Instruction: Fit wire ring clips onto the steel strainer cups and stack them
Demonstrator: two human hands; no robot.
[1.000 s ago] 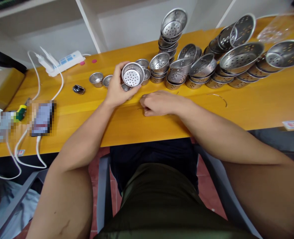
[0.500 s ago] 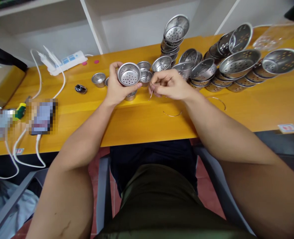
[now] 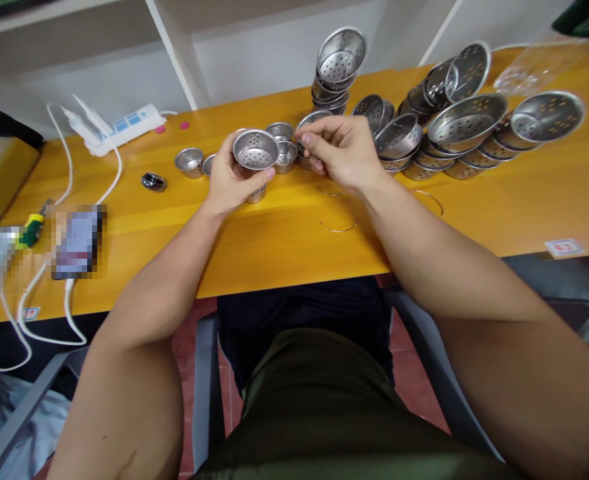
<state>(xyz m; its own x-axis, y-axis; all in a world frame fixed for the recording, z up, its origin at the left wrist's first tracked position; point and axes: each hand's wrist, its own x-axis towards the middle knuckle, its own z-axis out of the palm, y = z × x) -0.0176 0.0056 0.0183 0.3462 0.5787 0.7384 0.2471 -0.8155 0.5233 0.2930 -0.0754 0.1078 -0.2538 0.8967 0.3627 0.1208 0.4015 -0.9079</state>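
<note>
My left hand (image 3: 227,180) is wrapped round a perforated metal cup (image 3: 255,152), its open mouth tilted toward me. Just below that cup, partly hidden, is another small metal cup (image 3: 257,195). To the right, my right hand (image 3: 342,150) is raised with thumb and fingertips pinched together. A thin wire showed in this pinch a moment ago; now it can hardly be made out. Small perforated cups (image 3: 285,155) stand between and behind the hands. Curved thin wires, one of them the nearer wire (image 3: 339,230), lie on the table below my right hand.
Stacks of larger perforated metal cups (image 3: 467,127) fill the table's right side, with a tall stack (image 3: 342,60) at the back. Leftward are a power strip (image 3: 124,129), a black object (image 3: 153,181), a phone (image 3: 78,241) on a white cable and a green-yellow tool (image 3: 32,229).
My right hand has risen and moved away from me, and the wire in its fingers no longer shows clearly. My left hand keeps hold of the cup. The view has shifted slightly.
</note>
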